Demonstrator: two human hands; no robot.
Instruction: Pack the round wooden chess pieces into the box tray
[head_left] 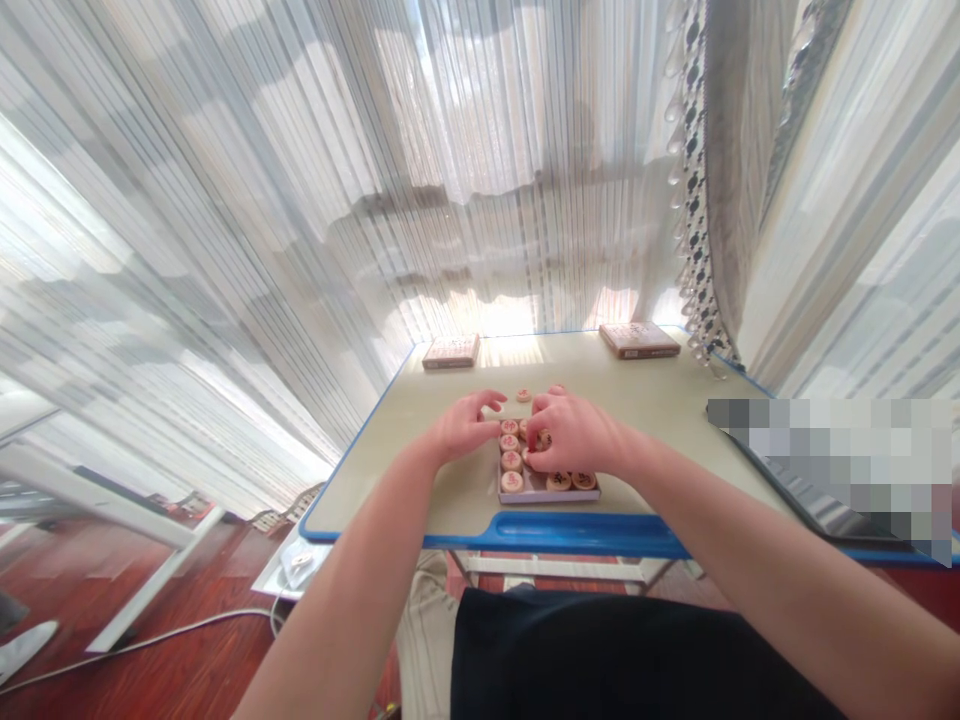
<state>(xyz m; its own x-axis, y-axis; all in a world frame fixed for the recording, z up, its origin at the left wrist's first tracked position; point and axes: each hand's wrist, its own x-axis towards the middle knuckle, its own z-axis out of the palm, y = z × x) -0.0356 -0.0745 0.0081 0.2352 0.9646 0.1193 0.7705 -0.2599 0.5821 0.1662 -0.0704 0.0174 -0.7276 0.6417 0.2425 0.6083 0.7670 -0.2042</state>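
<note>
A small shallow tray [540,492] lies near the front of the beige table [645,410] and holds several round wooden chess pieces [512,461] with red characters. My right hand [574,432] hovers over the tray, fingers curled down and pinching a piece inside it. At the tray's left edge my left hand [466,426] rests with fingers stretched toward the pieces. One loose piece [523,395] lies on the table just beyond the tray.
Two flat boxes sit at the table's far edge, one at the left [451,351] and one at the right [639,339]. A dark flat object [817,500] lies at the right. Sheer curtains hang behind. A blue rim [585,530] edges the table front.
</note>
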